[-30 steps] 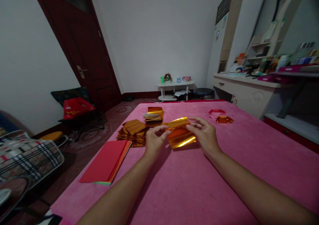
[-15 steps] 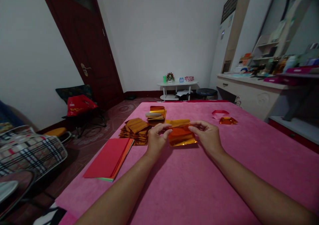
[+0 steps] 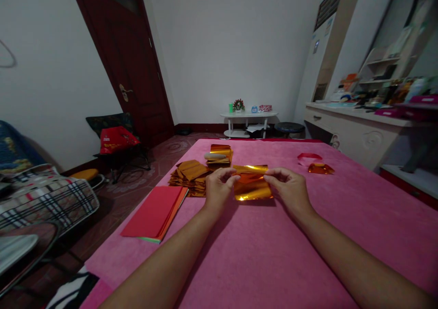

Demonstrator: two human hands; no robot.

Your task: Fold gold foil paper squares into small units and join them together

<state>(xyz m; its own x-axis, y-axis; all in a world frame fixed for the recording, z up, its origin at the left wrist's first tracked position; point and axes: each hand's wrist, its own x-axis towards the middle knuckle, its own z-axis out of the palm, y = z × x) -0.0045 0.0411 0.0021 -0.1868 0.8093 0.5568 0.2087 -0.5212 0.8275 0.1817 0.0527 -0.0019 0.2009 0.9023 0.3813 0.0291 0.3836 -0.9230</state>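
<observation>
Over pink cloth (image 3: 267,254), the left hand (image 3: 219,189) apparently covers some gold foil (image 3: 252,188).

Bare forearms (image 3: 167,256), narrowing toward slim wrists (image 3: 209,212), two bare hands (image 3: 218,191), slender fingers (image 3: 279,173)

Open passage across the pink-covered counter (image 3: 260,254): between the forearms (image 3: 171,249), and beyond the right fingers (image 3: 278,172) toward the right. The gold foil sheet (image 3: 253,189) bars the gap to the left fingers (image 3: 223,174). Obstacles: left, a gold stack (image 3: 188,177) and red paper pile (image 3: 153,211); beyond these, a foil bundle (image 3: 221,150); far right, a red band (image 3: 310,156) and folded gold piece (image 3: 320,168).
</observation>
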